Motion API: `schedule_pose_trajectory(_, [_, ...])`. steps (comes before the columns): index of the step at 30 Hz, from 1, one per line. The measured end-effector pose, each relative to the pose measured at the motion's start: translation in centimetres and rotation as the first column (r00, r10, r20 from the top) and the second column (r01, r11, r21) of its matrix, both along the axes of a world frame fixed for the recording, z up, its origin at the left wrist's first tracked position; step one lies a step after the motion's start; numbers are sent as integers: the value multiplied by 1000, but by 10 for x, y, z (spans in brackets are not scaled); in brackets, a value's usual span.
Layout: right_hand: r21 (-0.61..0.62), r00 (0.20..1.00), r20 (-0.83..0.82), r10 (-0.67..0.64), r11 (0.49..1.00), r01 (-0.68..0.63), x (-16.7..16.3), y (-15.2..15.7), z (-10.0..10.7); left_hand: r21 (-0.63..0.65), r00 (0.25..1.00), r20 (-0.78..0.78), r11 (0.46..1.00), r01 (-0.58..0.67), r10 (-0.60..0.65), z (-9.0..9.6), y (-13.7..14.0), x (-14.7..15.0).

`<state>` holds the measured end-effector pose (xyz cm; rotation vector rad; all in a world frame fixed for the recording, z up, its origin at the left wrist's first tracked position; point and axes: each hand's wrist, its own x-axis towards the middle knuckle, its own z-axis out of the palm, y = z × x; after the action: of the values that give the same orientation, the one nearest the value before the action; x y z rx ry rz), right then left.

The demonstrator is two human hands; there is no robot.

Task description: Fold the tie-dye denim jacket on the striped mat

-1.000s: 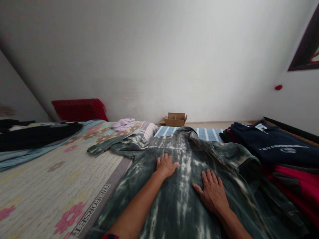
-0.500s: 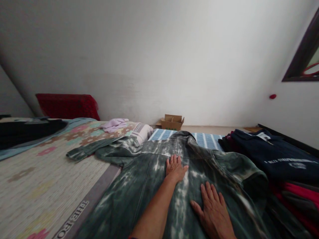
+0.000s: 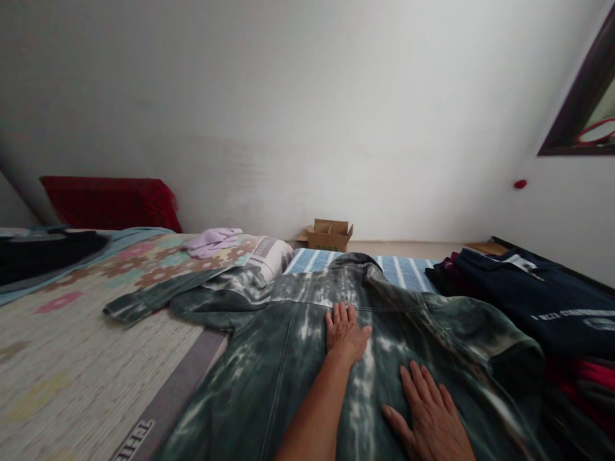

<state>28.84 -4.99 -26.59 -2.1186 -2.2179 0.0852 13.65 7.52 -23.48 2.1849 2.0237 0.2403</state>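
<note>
Room to pass lies open above the jacket (image 3: 240,378) and over the flat bedspread (image 3: 110,358) to its left, while a clothes pile (image 3: 557,301) blocks its right side and a cardboard box (image 3: 328,239) stands beyond its collar (image 3: 354,260).

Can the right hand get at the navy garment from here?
Probably yes: the right hand rests open on the green garment, with only that garment, sleeve included, between it and the navy garment.

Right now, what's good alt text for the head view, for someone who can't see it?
A person's left hand and right hand rest palm down on a spread-out green and white jacket. Folded clothes are stacked to the right, and a lilac cloth lies on flowered bedding to the left. An open cardboard box sits beyond, near the wall.
</note>
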Motion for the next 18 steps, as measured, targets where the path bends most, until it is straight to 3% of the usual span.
schedule_pose_trajectory(6, [-31,1000,9,-25,999,26,-1,-4,8,5,1000,10,1000,10,-10,-1,1,0])
schedule_pose_trajectory(10, [-37,998,-60,36,999,-38,-10,7,42,49,1000,8,999,10,-10,-1,-1,0])
schedule_pose_trajectory(15, [143,866,-333,374,928,-345,-43,77,87,20,999,-6,999,40,-40,1,-4,-2])
schedule_pose_trajectory(18, [173,879,-314,360,932,-320,-53,126,80,16,999,-16,999,51,-51,1,-5,-2])
